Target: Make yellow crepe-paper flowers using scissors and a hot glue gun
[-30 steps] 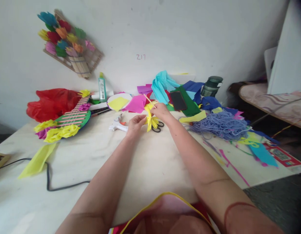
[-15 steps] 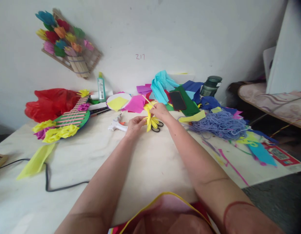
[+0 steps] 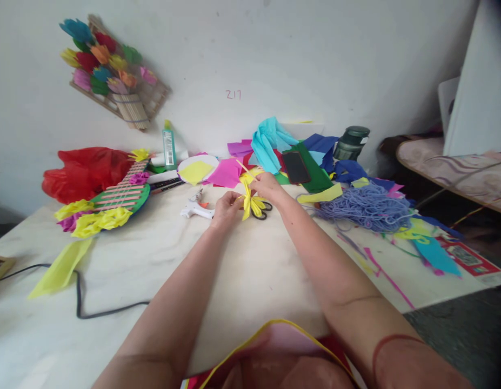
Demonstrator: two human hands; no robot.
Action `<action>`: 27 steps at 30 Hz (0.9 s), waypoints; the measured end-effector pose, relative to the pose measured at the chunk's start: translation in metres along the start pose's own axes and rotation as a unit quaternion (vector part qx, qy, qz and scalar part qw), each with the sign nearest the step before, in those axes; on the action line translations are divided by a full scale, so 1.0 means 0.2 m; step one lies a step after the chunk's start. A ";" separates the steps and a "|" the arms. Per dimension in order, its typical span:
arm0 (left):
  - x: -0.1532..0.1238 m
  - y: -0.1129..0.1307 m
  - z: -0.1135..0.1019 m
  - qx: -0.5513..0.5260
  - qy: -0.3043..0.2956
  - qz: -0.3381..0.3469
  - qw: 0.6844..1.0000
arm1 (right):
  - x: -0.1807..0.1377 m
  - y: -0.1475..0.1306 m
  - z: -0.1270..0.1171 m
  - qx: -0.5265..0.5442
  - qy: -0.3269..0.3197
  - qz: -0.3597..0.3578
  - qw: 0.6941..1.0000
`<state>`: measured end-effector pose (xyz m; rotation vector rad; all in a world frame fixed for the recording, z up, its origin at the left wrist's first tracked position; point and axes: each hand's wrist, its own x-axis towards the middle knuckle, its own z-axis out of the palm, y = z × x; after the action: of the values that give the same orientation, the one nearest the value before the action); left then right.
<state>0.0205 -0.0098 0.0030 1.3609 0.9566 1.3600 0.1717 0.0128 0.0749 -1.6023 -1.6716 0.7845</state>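
Bench (image 3: 124, 259), pale, loaded along its far edge. Red bag (image 3: 84, 170) at far left; lilac yarn heap (image 3: 366, 208) toward the right edge. Left hand (image 3: 226, 208) and right hand (image 3: 268, 186), both pinched on the yellow paper flower (image 3: 250, 201) near far centre, had barely shifted since a second earlier; scissors (image 3: 261, 212) beneath.

I see soft, even daylight (no glare), faint shadows, wide-angle bending at the edges, and blurred near forearms.
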 end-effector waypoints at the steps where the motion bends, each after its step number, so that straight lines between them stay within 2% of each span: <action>1: 0.00 0.00 0.00 0.007 -0.001 0.008 1.000 | -0.01 0.00 0.00 0.012 -0.001 0.005 1.000; 6: 0.01 -0.02 -0.01 0.060 -0.019 0.041 0.997 | -0.02 -0.01 0.00 0.046 -0.016 0.008 0.999; 10: 0.01 -0.03 -0.02 0.080 -0.026 0.038 0.996 | -0.02 0.00 0.00 0.022 -0.020 -0.004 1.000; 27: -0.02 0.07 0.02 0.109 0.000 -0.086 0.990 | 0.00 0.01 0.02 -0.151 0.015 -0.050 0.987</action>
<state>0.0224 -0.0171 0.0157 1.4031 1.2219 1.1510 0.1695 0.0131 0.0721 -1.7050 -1.9026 0.4690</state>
